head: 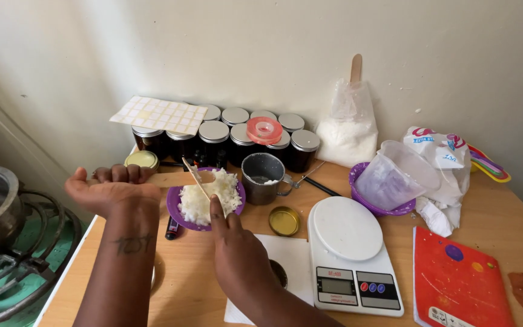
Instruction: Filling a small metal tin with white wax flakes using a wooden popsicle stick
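Wooden table (213, 272), flaky white-wax bowl (206, 200)

I see soft, even daylight, faint shadows, mild glare on the jar lids (214, 131), slight wide-angle edge distortion.

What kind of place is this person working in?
Probably a home kitchen corner used for small craft work: a gas burner beside a wooden table with a digital scale, lidded dark jars and a purple bowl of white flakes.
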